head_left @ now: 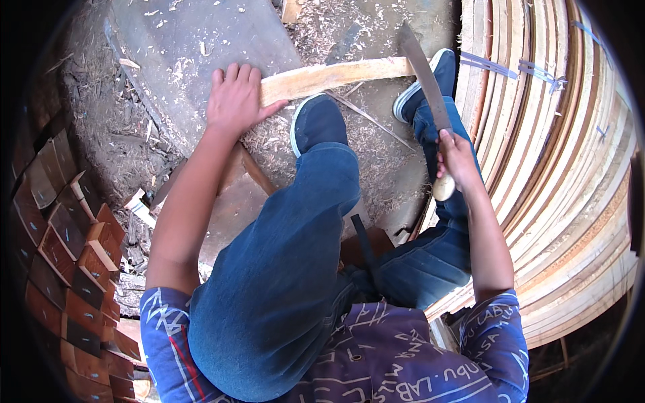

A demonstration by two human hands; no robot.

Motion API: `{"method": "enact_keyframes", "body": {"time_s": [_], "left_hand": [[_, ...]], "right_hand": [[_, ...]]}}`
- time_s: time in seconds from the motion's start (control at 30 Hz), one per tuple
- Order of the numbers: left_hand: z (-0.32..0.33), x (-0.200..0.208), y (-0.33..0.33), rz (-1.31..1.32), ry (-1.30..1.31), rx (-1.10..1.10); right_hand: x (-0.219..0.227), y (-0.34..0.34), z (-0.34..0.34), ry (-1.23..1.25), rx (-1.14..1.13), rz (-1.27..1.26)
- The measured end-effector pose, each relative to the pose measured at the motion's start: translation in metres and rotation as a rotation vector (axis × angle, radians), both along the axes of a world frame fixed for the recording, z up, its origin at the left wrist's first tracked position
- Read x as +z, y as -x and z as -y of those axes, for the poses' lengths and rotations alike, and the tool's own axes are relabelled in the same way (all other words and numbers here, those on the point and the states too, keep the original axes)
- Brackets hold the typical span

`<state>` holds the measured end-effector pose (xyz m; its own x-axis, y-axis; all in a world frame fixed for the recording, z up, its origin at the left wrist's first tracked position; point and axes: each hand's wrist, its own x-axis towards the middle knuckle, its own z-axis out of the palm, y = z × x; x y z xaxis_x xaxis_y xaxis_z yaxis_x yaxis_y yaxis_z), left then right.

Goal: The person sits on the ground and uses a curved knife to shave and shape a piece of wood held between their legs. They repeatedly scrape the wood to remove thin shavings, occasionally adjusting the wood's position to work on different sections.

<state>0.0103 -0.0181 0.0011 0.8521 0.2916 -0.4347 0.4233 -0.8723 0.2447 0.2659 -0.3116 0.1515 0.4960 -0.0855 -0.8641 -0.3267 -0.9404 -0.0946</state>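
Left grip (235, 101) covers one end of the pale, curved wooden plank (336, 75), closure hidden; right grip (458, 160), this side of the plank, clasps a grey-bladed, wooden-handled machete (426, 79)

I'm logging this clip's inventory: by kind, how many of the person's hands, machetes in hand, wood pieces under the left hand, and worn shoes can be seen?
Hands: 2 (left hand, right hand)
Machete: 1
Curved wooden slat: 1
Shoes: 2 (left shoe, right shoe)
Total: 6
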Motion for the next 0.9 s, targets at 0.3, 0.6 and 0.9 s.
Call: {"method": "enact_keyframes", "body": {"time_s": [0.3,0.6,0.9], "left_hand": [[-0.005,0.002,0.004,-0.059,-0.070,-0.035],[-0.003,-0.002,0.006,0.026,-0.084,-0.023],[-0.004,0.002,-0.001,-0.058,-0.064,-0.030]], "right_hand": [[0.044,-0.060,-0.042,-0.335,-0.185,0.278],[0.016,-0.028,-0.031,0.026,-0.055,-0.140],[0.012,-0.052,-0.047,-0.257,-0.004,0.327]]}}
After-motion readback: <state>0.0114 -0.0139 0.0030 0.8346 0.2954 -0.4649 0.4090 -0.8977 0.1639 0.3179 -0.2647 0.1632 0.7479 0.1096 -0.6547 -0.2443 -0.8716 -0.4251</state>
